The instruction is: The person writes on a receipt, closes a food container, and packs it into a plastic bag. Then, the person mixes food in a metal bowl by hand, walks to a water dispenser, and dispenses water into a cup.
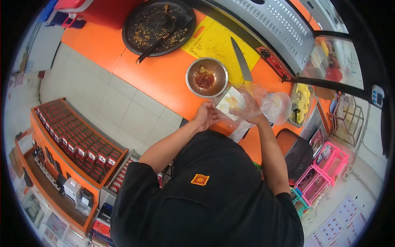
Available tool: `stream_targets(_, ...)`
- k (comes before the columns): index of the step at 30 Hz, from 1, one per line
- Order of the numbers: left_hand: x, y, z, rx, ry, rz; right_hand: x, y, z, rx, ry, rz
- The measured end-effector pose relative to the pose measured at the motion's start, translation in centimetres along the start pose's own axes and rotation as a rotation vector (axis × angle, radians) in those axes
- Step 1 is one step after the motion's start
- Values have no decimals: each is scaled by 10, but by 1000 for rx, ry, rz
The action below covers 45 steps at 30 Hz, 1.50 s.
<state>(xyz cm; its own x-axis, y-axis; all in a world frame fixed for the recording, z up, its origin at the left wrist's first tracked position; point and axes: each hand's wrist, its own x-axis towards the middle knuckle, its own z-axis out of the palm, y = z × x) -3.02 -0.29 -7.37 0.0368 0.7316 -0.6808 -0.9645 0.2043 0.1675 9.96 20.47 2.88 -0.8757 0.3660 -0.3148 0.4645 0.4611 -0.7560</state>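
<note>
Left hand (204, 117): half-curled beside white box (227, 101); grip unclear.
Right hand (249, 109): amid clear plastic (256, 91); grip unclear.
White box: by table's (150, 82) near edge, beside bowl (221, 74).
Clear plastic: best eased gently, box level.

By the near edge of the orange bench (158, 80), the bare left hand (205, 117) and the right hand (247, 108), within clear plastic film (259, 93), flank a white, yellow-marked square piece (229, 100) just beside a round steel bowl (221, 75) of red-brown sauce (204, 80).
</note>
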Motion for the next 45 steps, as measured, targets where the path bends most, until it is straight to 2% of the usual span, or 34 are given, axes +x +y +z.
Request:
stream_targets(1,-9,5,8,-57,-54,-12,0,-8,-5,7,16,10)
stream_targets(3,-16,12,10,-100,-111,-33,3,-23,-18,-29,-136,107)
stream_targets(6,-14,13,3,-81,-127,-94,6,-25,-14,-30,-102,130)
stream_targets(7,-13,9,3,-85,14,-74,3,-29,-10,-25,-93,133)
stream_targets(8,-11,6,2,-90,154,-49,0,-33,-7,-147,-5,58)
stream_targets(12,-14,1,-1,-170,223,62,-14,-53,10,-469,239,-155)
stream_targets(14,-27,6,17,-75,295,242,-16,-49,25,-470,238,-131)
stream_targets(15,-30,8,18,-81,299,248,-16,-45,32,-472,245,-103)
stream_targets(17,-34,13,19,-207,143,84,-17,-33,43,-532,262,-78)
stream_targets(22,-29,8,10,-34,73,98,-12,-32,35,-622,332,-67)
stream_targets(24,-25,8,9,-22,51,103,2,-18,17,-51,187,-12)
stream_targets(25,-21,8,8,-37,21,73,8,-23,12,-50,189,-15)
stream_targets(27,-13,6,3,-40,-14,34,16,-28,0,-116,39,149)
stream_targets(29,-4,4,-1,-95,-49,-18,28,3,2,-34,-19,173)
stream_targets(30,-6,4,8,-89,-51,-18,29,12,2,7,-52,179)
stream_targets(31,-7,4,24,-69,-34,70,30,17,2,48,-84,186)
stream_targets(32,-11,3,35,-54,-15,158,29,23,1,54,-154,352)
stream_targets(33,-9,0,34,-54,-16,161,27,26,-1,58,-225,519)
stream_targets(34,-5,-4,31,-8,14,171,20,30,-4,56,-225,516)
stream_targets(35,-1,-7,28,39,42,179,9,35,-8,116,-218,370)
stream_targets(37,0,-8,29,103,62,174,2,36,-12,177,-205,226)
stream_targets(42,5,-11,29,182,53,102,-20,39,-15,338,-194,328)
stream_targets(43,5,-7,28,167,-29,57,-25,45,-15,358,-186,341)
stream_targets(44,4,-4,28,151,-109,12,-31,57,-10,630,-174,312)
stream_targets(45,2,0,32,158,-112,4,-32,58,-8,767,-161,294)
